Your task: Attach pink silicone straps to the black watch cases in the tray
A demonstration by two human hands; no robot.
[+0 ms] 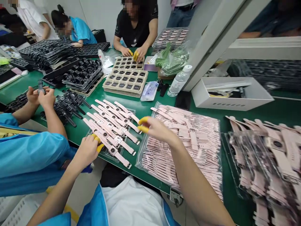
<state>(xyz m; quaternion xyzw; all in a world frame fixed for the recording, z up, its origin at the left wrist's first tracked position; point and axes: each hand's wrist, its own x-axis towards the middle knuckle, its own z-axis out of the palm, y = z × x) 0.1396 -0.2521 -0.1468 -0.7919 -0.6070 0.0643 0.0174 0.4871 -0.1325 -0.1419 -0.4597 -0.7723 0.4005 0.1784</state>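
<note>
Several pink smartwatches [110,125] lie in slanting rows on a clear plastic tray [110,157] in front of me. At the tray's near left side is my left hand [88,149], yellow covers on its fingertips. Its thumb and finger are apart beside the nearest watch [113,151], with nothing visible between them; I cannot tell whether they touch it. My right hand [157,128], with yellow-covered fingertips too, is at the right side of the rows, close to a strap end. Its thumb and forefinger are parted, holding nothing I can see. Beneath its wrist lies a bag of pink straps [162,157].
More bagged pink straps [270,153] lie at the right, near a white box [235,105]. A water bottle [180,82] and beige trays of dark watch faces [125,82] stand farther back. At left, a co-worker's hands [42,94] hold a dark watch; another person works opposite.
</note>
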